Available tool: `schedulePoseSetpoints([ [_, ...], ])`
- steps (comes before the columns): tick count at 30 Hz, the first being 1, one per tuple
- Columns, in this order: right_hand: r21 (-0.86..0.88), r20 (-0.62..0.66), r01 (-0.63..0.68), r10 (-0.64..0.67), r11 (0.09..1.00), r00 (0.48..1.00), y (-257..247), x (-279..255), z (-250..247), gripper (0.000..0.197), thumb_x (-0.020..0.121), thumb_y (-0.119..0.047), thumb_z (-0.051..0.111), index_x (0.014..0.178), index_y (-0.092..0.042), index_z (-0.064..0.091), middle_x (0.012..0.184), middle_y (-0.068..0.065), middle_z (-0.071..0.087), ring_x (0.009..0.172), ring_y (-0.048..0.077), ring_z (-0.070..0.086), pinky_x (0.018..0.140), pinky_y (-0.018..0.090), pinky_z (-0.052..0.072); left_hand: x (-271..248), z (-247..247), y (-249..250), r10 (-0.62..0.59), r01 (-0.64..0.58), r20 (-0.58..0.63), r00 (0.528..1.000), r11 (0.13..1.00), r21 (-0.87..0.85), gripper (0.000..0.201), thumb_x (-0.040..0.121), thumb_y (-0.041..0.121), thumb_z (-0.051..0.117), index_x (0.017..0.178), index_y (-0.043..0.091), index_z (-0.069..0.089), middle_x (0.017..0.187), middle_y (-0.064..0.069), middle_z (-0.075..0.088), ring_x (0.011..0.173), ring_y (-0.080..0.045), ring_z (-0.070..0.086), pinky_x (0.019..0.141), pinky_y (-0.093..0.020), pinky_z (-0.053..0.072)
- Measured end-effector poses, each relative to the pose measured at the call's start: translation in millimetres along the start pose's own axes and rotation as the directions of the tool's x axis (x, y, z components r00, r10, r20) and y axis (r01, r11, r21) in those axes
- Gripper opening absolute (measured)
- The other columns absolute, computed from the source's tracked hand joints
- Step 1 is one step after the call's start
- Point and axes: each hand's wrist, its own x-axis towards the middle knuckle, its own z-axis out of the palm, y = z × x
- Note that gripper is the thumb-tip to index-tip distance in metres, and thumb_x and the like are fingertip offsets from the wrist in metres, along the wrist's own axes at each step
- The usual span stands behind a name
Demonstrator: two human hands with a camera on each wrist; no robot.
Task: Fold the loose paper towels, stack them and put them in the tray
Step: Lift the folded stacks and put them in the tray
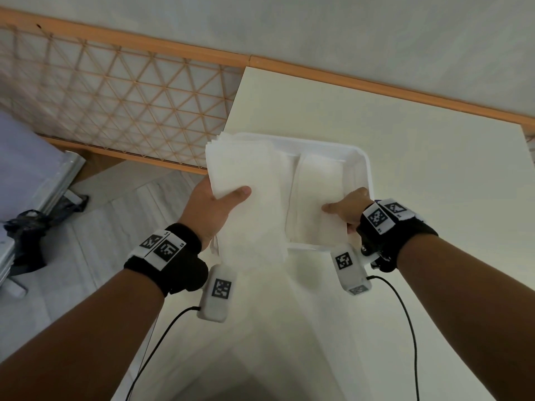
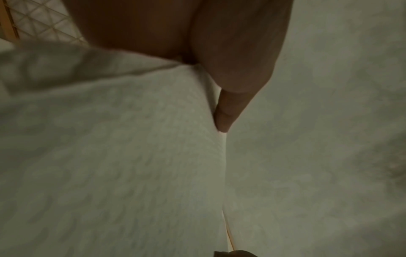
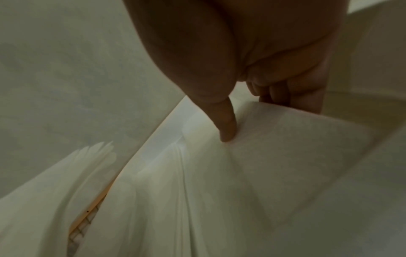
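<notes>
A white tray [image 1: 365, 169] sits on the cream table. My left hand [image 1: 220, 205] grips a thick stack of folded paper towels [image 1: 246, 175], thumb on top and fingers hidden beneath. That stack hangs tilted over the tray's left side and juts past its near rim. In the left wrist view the thumb [image 2: 224, 113] presses the towel stack [image 2: 110, 156]. My right hand [image 1: 348, 211] pinches a second folded stack [image 1: 318, 186] lying in the tray's right half. In the right wrist view the thumb [image 3: 228, 128] lies on this stack [image 3: 285, 156], with fingers [image 3: 274, 93] curled behind its edge.
The cream table [image 1: 405, 134] stretches right and toward me. Left of it stands a wooden lattice screen [image 1: 101, 94] above a pale floor. A black bag [image 1: 31, 235] lies on the floor at far left. Black cables [image 1: 405, 314] trail from both wrist cameras.
</notes>
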Motion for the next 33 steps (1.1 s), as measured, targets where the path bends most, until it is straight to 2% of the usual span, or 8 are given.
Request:
schedulePoseSetpoints([
  [6,-0.108,-0.098,-0.023,0.012,0.994,0.995,3,-5,-3,0.09,0.075,-0.032,0.078,0.137,0.0,0.022,0.132,0.018,0.048,0.118,0.038,0.051,0.098,0.045,0.042,2,2,-1,-0.007,0.007,0.002,1.0,1.0,0.0,0.04,0.086,0.013,0.068,0.124,0.015,0.058,0.114,0.001,0.069,0.103,-0.015,0.067,0.092,-0.041,0.054],
  [10,-0.314,-0.082,0.03,-0.059,0.949,0.995,2,-10,-5,0.082,0.078,-0.038,0.073,0.134,0.0,0.028,0.128,0.015,0.051,0.113,0.033,0.054,0.082,0.036,0.043,3,3,-3,-0.012,0.012,0.009,1.0,1.0,-0.01,0.041,0.086,0.013,0.069,0.126,0.015,0.057,0.115,0.001,0.069,0.103,-0.016,0.067,0.093,-0.042,0.053],
  [14,-0.332,-0.12,0.127,-0.176,0.935,0.977,-11,-29,-15,0.072,0.081,-0.043,0.069,0.131,-0.002,0.035,0.123,0.016,0.054,0.107,0.033,0.057,0.073,0.035,0.043,4,2,-3,-0.004,0.005,0.007,1.0,1.0,-0.028,0.042,0.085,0.014,0.069,0.125,0.016,0.057,0.115,0.002,0.069,0.104,-0.016,0.067,0.093,-0.043,0.053],
  [18,-0.106,-0.13,0.52,-0.53,0.848,0.838,-34,-63,-14,0.034,0.09,-0.04,0.057,0.109,-0.012,0.062,0.106,0.002,0.064,0.099,0.019,0.059,0.081,0.025,0.041,4,3,-2,0.025,-0.025,0.021,0.999,0.999,-0.034,0.042,0.087,0.016,0.068,0.127,0.016,0.056,0.117,0.001,0.068,0.106,-0.016,0.066,0.094,-0.042,0.052],
  [22,0.119,-0.144,0.655,-0.639,0.746,0.755,-48,-94,10,0.026,0.091,-0.035,0.057,0.108,-0.017,0.066,0.098,-0.005,0.066,0.088,0.012,0.062,0.075,0.017,0.044,2,5,-2,0.059,-0.059,0.011,0.998,0.998,-0.02,0.039,0.088,0.022,0.067,0.125,0.018,0.056,0.116,0.003,0.068,0.106,-0.013,0.065,0.092,-0.038,0.053],
  [24,0.175,-0.164,0.655,-0.634,0.735,0.756,-51,-99,18,0.027,0.09,-0.032,0.061,0.113,-0.019,0.063,0.098,-0.007,0.065,0.081,0.008,0.061,0.068,0.009,0.04,1,4,-1,0.08,-0.08,0.007,0.997,0.996,-0.025,0.039,0.089,0.023,0.066,0.126,0.017,0.056,0.116,0.003,0.068,0.105,-0.012,0.066,0.088,-0.032,0.054],
  [28,0.338,-0.203,0.596,-0.562,0.728,0.802,-55,-97,26,0.034,0.084,-0.03,0.068,0.115,-0.019,0.06,0.094,-0.007,0.065,0.079,0.005,0.06,0.066,0.012,0.042,-2,-2,0,0.1,-0.101,-0.028,0.995,0.994,-0.047,0.032,0.091,0.022,0.063,0.123,0.017,0.059,0.111,0.005,0.07,0.099,-0.006,0.067,0.075,-0.016,0.053],
  [33,0.485,-0.142,0.554,-0.564,0.677,0.814,-65,-100,29,0.022,0.079,-0.026,0.074,0.095,-0.015,0.064,0.079,-0.004,0.063,0.071,0.013,0.06,0.067,0.025,0.049,-2,-6,-2,0.101,-0.105,-0.078,0.992,0.993,-0.058,0.031,0.091,0.028,0.064,0.121,0.022,0.06,0.112,0.006,0.07,0.103,-0.008,0.066,0.088,-0.028,0.053],
])
